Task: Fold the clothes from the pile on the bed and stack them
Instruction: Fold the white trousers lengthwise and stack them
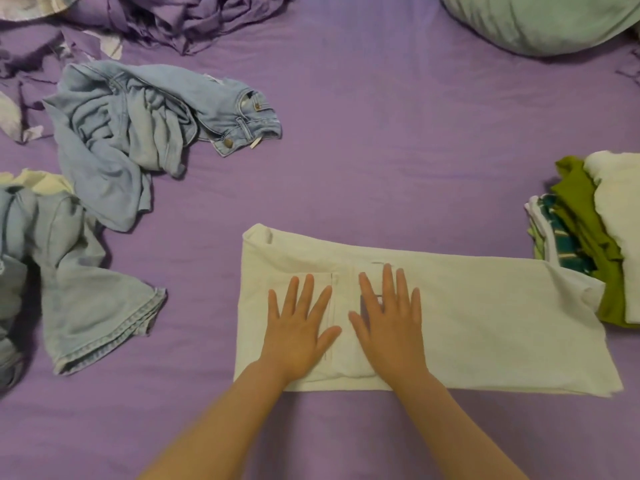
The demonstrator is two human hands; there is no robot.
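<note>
White trousers (485,320) lie flat and folded lengthwise across the purple bed (381,150), waistband to the left, legs running right. My left hand (299,323) presses flat on the back pocket with fingers spread. My right hand (391,320) lies flat beside it, a little further right, thumbs nearly meeting. The trouser leg ends touch a stack of folded clothes (588,237) at the right edge, with green, white and teal striped pieces in it.
Crumpled light-blue jeans (138,133) lie at the upper left. Another pale denim garment (69,278) spreads at the left edge. Bunched purple bedding (173,19) sits along the top, a pale green pillow (540,19) at the top right.
</note>
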